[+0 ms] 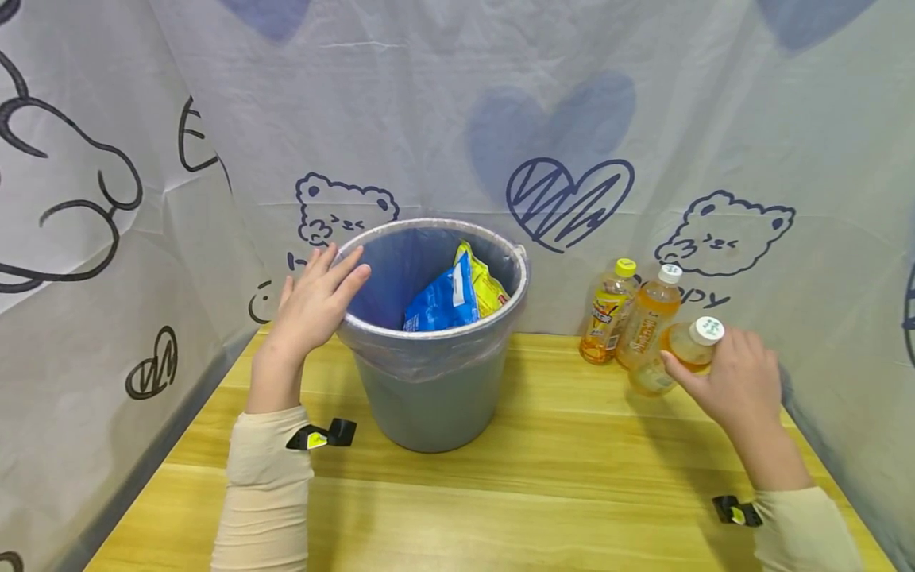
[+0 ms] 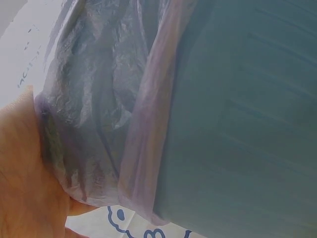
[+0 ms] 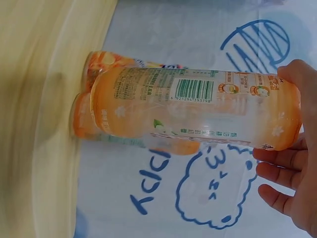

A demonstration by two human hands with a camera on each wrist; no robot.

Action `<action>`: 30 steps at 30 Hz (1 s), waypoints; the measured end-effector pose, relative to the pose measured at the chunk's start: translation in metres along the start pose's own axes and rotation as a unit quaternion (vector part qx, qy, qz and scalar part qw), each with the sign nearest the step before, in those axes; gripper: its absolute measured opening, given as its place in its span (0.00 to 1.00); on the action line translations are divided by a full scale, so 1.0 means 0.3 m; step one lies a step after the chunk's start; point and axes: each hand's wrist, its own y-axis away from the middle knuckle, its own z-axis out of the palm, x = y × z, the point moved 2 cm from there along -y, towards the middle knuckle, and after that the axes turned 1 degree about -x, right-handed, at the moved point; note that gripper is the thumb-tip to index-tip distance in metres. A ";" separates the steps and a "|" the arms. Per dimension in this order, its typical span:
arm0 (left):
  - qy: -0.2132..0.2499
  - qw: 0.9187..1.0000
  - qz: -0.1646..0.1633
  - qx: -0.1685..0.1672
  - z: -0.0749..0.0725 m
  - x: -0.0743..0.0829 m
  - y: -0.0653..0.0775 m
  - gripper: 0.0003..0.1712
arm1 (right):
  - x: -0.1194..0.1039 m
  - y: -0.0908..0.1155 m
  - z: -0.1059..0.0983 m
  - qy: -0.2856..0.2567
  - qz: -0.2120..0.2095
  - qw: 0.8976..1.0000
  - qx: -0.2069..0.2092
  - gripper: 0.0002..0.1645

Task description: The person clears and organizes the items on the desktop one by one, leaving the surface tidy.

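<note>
My left hand (image 1: 309, 308) rests on the left rim of a grey trash bin (image 1: 432, 401), its fingers extended. A thin clear liner (image 2: 106, 84) is folded over the rim. Inside the bin lie a blue snack packet (image 1: 439, 303) and a yellow packet (image 1: 488, 287). At the right, my right hand (image 1: 745, 380) grips a drink bottle (image 3: 148, 106) near its white-capped top. This bottle holds some orange liquid and leans, its base toward the left. Close behind it stand a second white-capped bottle (image 1: 649, 314) and a yellow-capped bottle (image 1: 604, 318).
Everything stands on a wood-grain table (image 1: 543, 477). A pale cloth curtain (image 1: 429, 119) with heart and bear drawings hangs behind the table and along its sides. A small black strap device sits at each wrist.
</note>
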 end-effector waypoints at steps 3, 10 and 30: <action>0.000 1.000 0.000 0.000 0.000 0.002 -0.001 0.43 | -0.018 0.003 -0.009 -0.013 -0.014 1.000 0.025 0.36; 0.002 1.000 0.001 0.000 0.001 0.003 -0.002 0.43 | -0.057 0.007 -0.016 -0.059 -0.040 0.996 0.060 0.40; 0.009 1.000 0.001 -0.001 0.000 -0.002 -0.003 0.43 | -0.155 0.005 -0.023 -0.170 -0.026 0.970 0.171 0.55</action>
